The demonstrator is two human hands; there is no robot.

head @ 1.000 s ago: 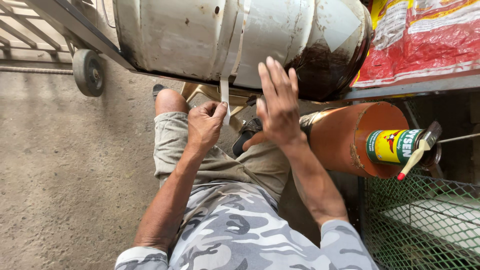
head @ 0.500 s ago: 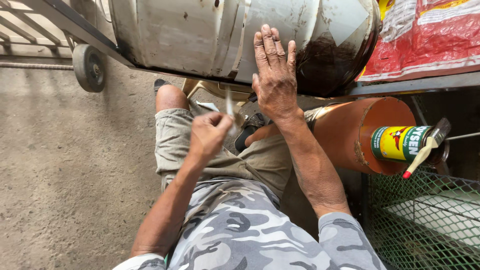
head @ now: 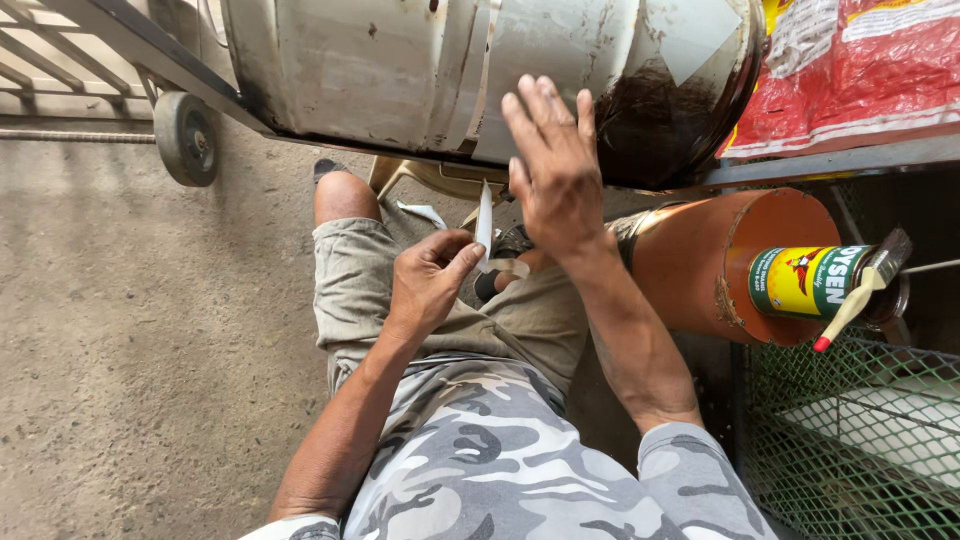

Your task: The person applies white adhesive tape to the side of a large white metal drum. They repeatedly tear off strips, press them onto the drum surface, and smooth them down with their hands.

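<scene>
Left hand (head: pixel 428 285) pinches a white tape strip (head: pixel 484 222) running up to the grey metal drum (head: pixel 400 70); right hand (head: pixel 553 165) lies open, fingers spread flat against drum.

drum (head: pixel 400 70): top cut off | tape roll (head: pixel 505 268): mostly behind right hand (head: pixel 555 170)

White tape strip (head: pixel 484 215), upright, taut.
</scene>
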